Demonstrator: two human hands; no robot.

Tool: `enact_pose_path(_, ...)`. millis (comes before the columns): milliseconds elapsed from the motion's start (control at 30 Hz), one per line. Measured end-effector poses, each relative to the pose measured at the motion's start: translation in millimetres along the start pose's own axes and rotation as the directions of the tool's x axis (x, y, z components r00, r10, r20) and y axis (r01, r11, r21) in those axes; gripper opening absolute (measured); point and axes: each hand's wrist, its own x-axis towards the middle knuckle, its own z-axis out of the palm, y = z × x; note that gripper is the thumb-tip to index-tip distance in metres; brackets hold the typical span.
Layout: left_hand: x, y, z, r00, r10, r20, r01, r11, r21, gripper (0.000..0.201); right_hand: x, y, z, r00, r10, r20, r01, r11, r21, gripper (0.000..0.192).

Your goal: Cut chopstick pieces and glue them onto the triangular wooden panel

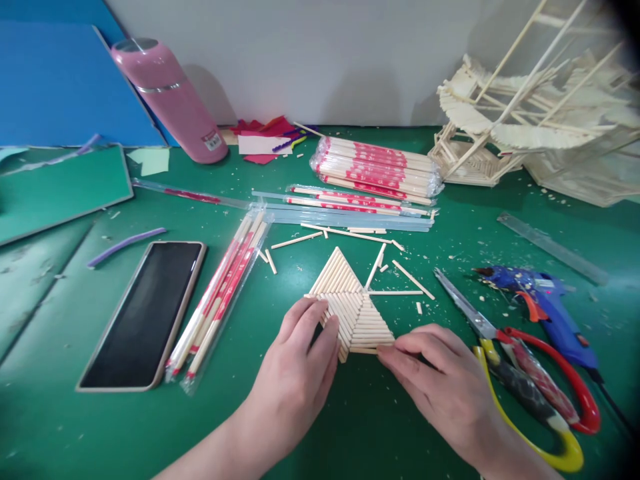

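A flat panel of short wooden sticks (pixel 336 275), laid in triangular sections, lies on the green table. The fingers of my left hand (pixel 305 367) are bent over its left part and press it at the edge; my palm hides that corner. At the panel's lower right corner, my right hand (pixel 445 383) pinches the end of a short wooden stick (pixel 364 351) that runs along the bottom edge. Cut stick pieces (pixel 414 279) lie just beyond the panel. To the right of my right hand are large scissors (pixel 470 307) with red and yellow handles and a blue glue gun (pixel 557 310).
A phone (pixel 143 317) and wrapped chopsticks (pixel 223 293) lie left. Behind are a bundle of packed chopsticks (pixel 377 167), clear glue sticks (pixel 345 217) and a pink bottle (pixel 175 100). A wooden stick structure (pixel 475 143) stands back right. Another clear strip (pixel 550 247) lies near the glue gun.
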Motion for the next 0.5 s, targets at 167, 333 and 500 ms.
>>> enact_pose_path(167,0.0,0.5,-0.1,1.000,0.005,-0.011,-0.005,1.000,0.016,0.023,0.4,2.0,0.0,1.000,-0.007,0.012,0.007,1.000,0.003,0.017)
enact_pose_path(333,-0.3,-0.8,0.4,1.000,0.011,-0.003,-0.011,1.000,0.021,0.024,0.2,0.9,-1.7,1.000,-0.006,0.021,0.006,1.000,0.021,0.017)
enact_pose_path(500,0.2,-1.3,0.7,1.000,0.009,-0.008,-0.009,1.000,0.028,0.024,0.0,-0.3,-0.9,0.999,0.017,0.029,-0.017,1.000,0.021,0.016)
